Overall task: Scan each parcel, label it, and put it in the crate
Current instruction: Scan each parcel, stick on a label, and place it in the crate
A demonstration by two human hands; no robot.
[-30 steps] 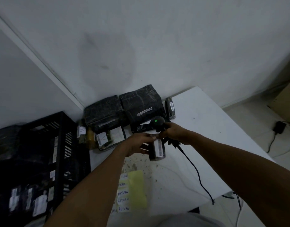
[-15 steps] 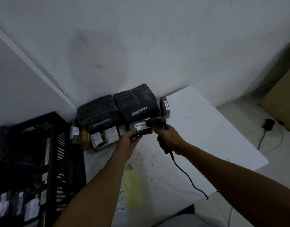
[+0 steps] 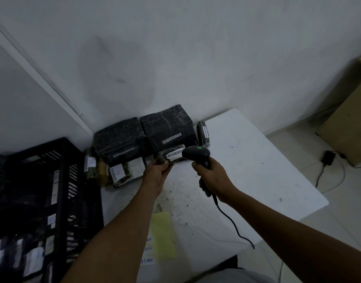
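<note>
Left hand pinches a small barcoded parcel; at its 3 o'clock, right hand grips the barcode scanner, green light lit.

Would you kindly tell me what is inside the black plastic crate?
Inside the black plastic crate, dark wrapped parcels with white labels show through its slatted side. The crate's deeper interior is too dark to make out.

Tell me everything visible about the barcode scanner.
The barcode scanner is a black, plastic-looking handheld with a rounded head and a lit green dot on top. The right hand grips its handle, head aimed left at the small parcel held by the left hand. A black cable trails from its base across the white table.
</note>
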